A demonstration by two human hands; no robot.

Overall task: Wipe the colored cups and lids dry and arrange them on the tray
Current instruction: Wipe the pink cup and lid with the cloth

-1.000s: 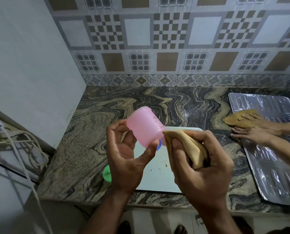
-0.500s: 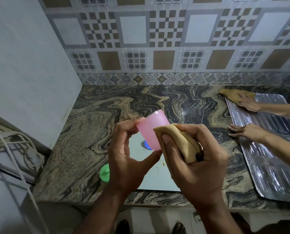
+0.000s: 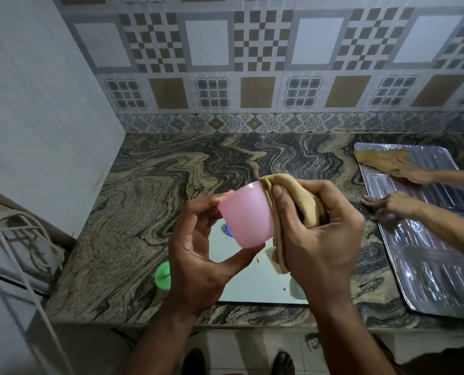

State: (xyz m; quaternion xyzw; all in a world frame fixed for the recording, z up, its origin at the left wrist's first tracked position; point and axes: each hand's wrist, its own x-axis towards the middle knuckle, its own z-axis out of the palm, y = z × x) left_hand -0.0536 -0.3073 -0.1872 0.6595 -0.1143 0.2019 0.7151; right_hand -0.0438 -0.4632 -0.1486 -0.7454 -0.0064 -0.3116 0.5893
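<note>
Mid-wipe on the pink cup (image 3: pixel 245 215), held up above the counter (image 3: pixel 144 212).

Left hand (image 3: pixel 198 255) gripping the cup between thumb and fingertips, right hand (image 3: pixel 314 234) bunched round a tan cloth (image 3: pixel 293 212) pressed to its side. Below: white tray (image 3: pixel 255 288) with crumbs, green piece (image 3: pixel 162 275) by its left edge, bit of blue (image 3: pixel 228 230) peeking behind the cup. Probably needs turning to dry the rest, then setting on the tray. Farther right, someone else's hands wiping a metal sheet (image 3: pixel 428 266).

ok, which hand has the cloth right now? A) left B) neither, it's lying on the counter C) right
C: the right hand grips the tan cloth against the pink cup, which the left hand holds.
</note>
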